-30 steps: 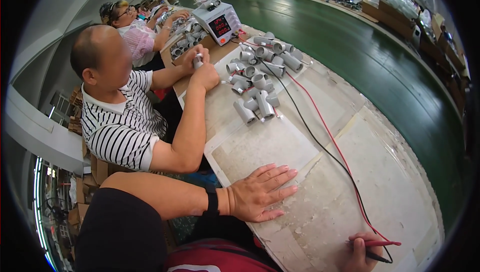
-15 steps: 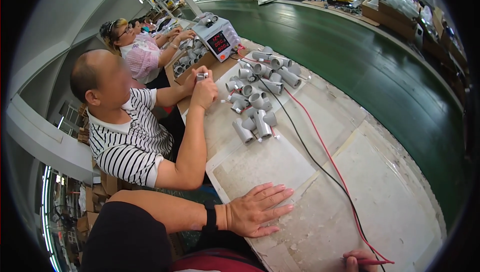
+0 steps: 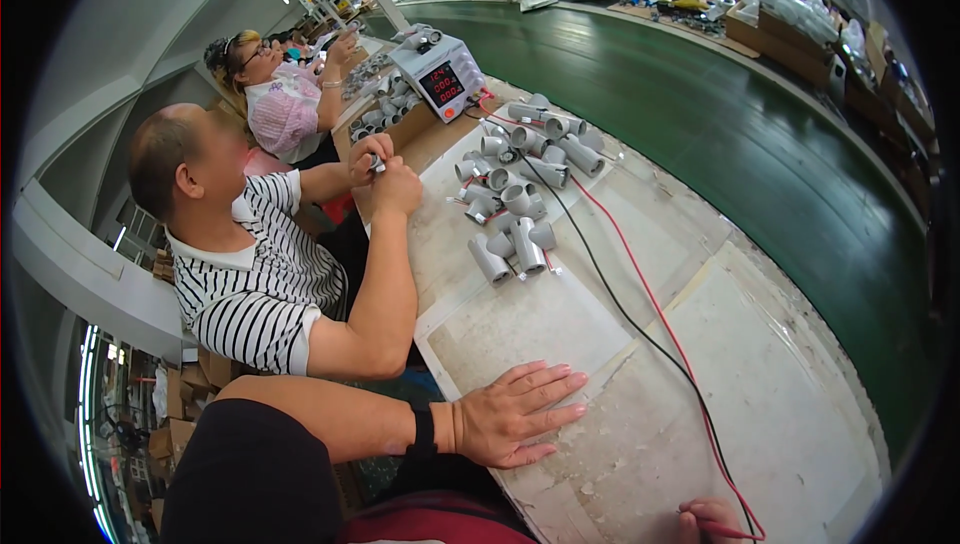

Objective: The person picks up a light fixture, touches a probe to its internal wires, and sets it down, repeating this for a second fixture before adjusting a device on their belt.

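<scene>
The left hand (image 3: 515,414) is laid flat on the counter (image 3: 780,384), palm down and fingers spread; nothing is held in its grip. It seems to be placed so to steady the body or the pale sheet (image 3: 530,329) just beyond the fingertips. A dark band (image 3: 424,431) is worn on its wrist.

Further from this hand, to its left, a co-worker in a striped shirt (image 3: 250,284) is seated at the counter's edge. A small metal part (image 3: 376,164) is held between this person's two hands, raised near the chest, probably to be seen closely. Behind, another person in a pink top (image 3: 285,114) is at work.

Well beyond the left hand, a heap of grey plastic pipe fittings (image 3: 515,204) is spread loosely on the counter, not in any tray; some are lying, some upright. Past the heap a white power supply with red digits (image 3: 445,79) is placed, and more grey fittings are seen beside it.

A black wire (image 3: 610,294) and a red wire (image 3: 655,299) are run from that unit across the counter to the right hand (image 3: 710,522), which is only partly seen at the lower edge. A red probe (image 3: 738,532) is pinched in its closed grip, low over the counter.

Far to the right, beyond the green belt (image 3: 760,134), cardboard boxes (image 3: 800,44) are lined; their contents cannot be told clearly.
</scene>
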Tool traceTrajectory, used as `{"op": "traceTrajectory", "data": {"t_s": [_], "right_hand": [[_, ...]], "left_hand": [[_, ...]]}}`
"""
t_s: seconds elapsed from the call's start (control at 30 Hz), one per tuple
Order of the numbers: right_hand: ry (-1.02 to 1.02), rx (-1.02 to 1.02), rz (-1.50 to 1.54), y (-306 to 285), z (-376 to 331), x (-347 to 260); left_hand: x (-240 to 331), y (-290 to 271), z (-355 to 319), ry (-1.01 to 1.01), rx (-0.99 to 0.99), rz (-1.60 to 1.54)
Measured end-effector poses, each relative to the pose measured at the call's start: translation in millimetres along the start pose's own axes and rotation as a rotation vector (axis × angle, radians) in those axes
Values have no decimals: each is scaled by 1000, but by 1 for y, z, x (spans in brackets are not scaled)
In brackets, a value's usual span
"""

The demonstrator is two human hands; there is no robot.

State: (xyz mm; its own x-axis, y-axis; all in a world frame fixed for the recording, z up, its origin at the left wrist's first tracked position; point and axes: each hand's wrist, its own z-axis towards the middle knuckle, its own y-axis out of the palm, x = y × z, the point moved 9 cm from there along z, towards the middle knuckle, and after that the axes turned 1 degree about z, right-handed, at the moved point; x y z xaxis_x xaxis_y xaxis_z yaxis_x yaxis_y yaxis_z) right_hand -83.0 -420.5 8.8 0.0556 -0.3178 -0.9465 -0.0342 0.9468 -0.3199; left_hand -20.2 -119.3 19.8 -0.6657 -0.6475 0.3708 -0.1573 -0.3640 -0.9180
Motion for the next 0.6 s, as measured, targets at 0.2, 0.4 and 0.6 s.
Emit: {"op": "traceTrajectory", "data": {"t_s": [0.2,0.4,0.6], "right_hand": [[-141,80,-110,-3,-7,-19],[-243,88,-189,3,-11,-32],[-192,-44,-263,13,-3,-7]], "left_hand": [[3,0,-5,17,8,32],[4,0,-7,32,53,43],[5,-1,-9,45,94,66]]}}
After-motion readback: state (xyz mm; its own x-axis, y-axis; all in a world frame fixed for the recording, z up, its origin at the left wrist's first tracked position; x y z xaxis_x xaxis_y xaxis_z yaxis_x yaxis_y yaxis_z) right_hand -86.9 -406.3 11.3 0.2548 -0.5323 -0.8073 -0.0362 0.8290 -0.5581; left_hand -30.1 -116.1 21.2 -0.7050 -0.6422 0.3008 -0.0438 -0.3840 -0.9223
